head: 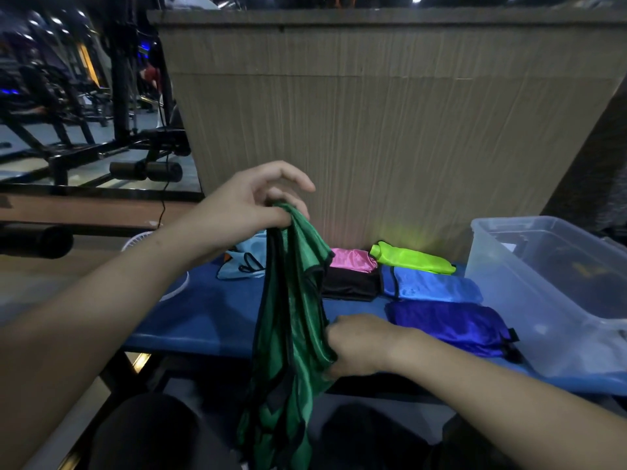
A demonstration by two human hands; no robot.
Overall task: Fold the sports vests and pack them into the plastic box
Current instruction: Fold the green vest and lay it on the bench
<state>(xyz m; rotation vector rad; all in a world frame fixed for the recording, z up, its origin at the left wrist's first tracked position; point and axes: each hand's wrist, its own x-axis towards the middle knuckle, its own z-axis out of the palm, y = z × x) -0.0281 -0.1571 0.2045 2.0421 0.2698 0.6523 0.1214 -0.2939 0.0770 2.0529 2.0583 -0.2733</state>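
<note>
A green vest with black trim hangs in front of me, down past the edge of the blue table. My left hand pinches its top, raised above the table. My right hand grips the vest's middle from the right. Folded vests lie on the table: pink, black, lime, light blue and dark blue. An unfolded pale blue vest lies behind the green one. The clear plastic box stands at the right, open.
A tall wood-grain panel rises right behind the table. A white fan sits at the table's left end, partly hidden by my left arm. Gym machines fill the floor at far left. My dark-clothed knees show below the table.
</note>
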